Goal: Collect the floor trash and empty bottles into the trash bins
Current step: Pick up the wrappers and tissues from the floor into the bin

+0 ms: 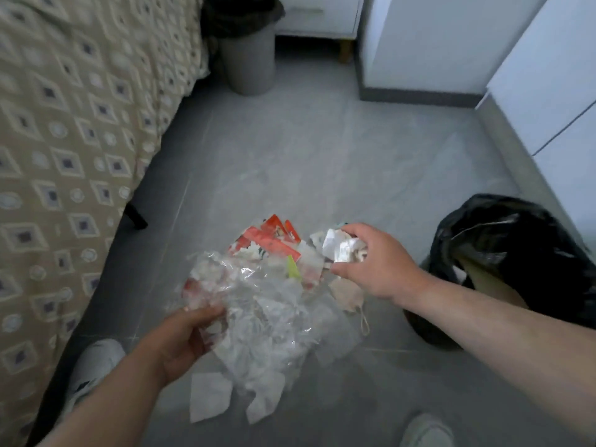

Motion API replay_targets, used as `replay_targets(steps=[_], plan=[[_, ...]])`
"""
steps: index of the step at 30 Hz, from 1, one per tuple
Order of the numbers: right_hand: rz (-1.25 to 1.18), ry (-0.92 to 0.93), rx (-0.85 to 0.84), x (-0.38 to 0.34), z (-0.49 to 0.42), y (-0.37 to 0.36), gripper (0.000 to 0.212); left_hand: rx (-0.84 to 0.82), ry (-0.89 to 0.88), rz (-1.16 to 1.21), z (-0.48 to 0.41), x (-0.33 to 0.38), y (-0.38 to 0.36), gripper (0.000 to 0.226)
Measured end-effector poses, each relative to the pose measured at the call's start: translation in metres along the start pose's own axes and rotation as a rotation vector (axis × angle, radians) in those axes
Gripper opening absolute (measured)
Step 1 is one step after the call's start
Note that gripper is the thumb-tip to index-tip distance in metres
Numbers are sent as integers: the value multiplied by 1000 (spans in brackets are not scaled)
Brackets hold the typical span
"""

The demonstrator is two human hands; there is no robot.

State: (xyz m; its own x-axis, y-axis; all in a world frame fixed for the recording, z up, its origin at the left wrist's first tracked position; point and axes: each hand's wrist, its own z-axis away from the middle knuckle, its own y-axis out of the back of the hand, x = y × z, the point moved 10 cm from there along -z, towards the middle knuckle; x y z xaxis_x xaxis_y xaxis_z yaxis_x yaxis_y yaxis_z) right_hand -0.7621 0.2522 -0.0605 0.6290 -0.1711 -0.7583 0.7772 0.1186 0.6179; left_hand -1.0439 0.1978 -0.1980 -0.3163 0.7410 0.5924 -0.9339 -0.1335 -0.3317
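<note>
A heap of floor trash lies in front of me: red and white wrappers, a face mask and white tissue pieces. My left hand grips a bundle of crumpled clear plastic above the heap. My right hand is closed around a crumpled white paper wad at the heap's right side. A bin lined with a black bag stands just right of my right forearm. A second grey bin with a black liner stands far back, beside the bed.
A bed with a beige patterned cover fills the left side; its dark leg stands on the grey floor. White cabinets line the right and back. My two white shoes frame the bottom.
</note>
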Motion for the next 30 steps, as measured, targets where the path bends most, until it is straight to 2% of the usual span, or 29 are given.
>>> replay_targets(steps=[4,10,12,15,16,17,20,21,26,30], plan=[[-52,27,65,-14,24,64,40,-29,-101,-5,16,22,-59,28],[-185,-18,114,18,50,109,30,-78,-99,-45,33,19,-131,26],[-206,-22,156,27,50,131,34,-99,-114,-70,32,22,-153,44],[-263,-6,274,36,49,183,35,-190,-157,-124,30,33,-201,94],[-274,-1,319,40,51,204,34,-211,-170,-126,29,36,-219,99],[-288,-4,372,47,56,225,32,-226,-171,-130,28,37,-237,92],[-405,-40,550,79,79,283,24,-306,-147,-110,31,35,-305,37],[-444,-59,603,94,88,298,24,-330,-135,-123,31,32,-328,30],[-576,-172,786,166,123,332,30,-277,-109,-313,5,-3,-408,22],[-612,-211,808,193,129,327,26,-177,-62,-386,-11,-42,-440,5]])
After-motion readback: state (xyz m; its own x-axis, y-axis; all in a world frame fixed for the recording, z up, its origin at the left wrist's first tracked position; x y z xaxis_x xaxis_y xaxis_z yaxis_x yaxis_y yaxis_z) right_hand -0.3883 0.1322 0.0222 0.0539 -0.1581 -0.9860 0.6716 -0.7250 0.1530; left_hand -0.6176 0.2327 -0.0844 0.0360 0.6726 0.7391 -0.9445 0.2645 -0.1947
